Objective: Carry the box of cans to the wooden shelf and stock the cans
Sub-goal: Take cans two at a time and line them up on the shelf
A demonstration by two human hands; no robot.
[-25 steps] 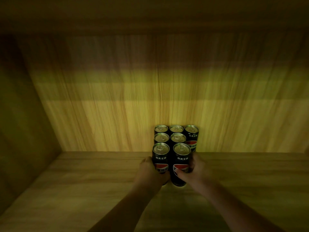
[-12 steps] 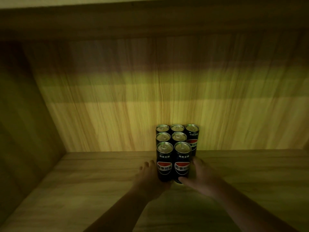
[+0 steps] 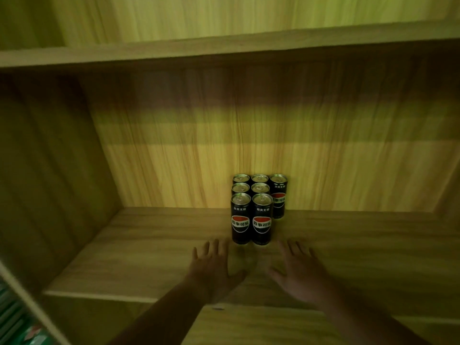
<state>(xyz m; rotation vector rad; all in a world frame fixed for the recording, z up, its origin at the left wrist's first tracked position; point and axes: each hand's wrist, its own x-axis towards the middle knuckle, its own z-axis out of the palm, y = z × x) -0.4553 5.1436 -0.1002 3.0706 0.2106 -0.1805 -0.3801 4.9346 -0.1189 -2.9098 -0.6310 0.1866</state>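
Several black cans with silver tops and a red, white and blue logo stand upright in a tight cluster on the wooden shelf board, against the back panel. The two front cans stand side by side. My left hand hovers open just in front of the cluster, to the left, fingers spread, not touching any can. My right hand is open too, in front and to the right of the cans, holding nothing. No box is in view.
The shelf bay has a left side wall, a back panel and an upper shelf board overhead. Bare board lies left and right of the cans. Something green and white shows at the lower left corner.
Both hands let go of the two front cans and drew back toward me with fingers spread. The view pulled back, showing the upper shelf and the board's front edge.
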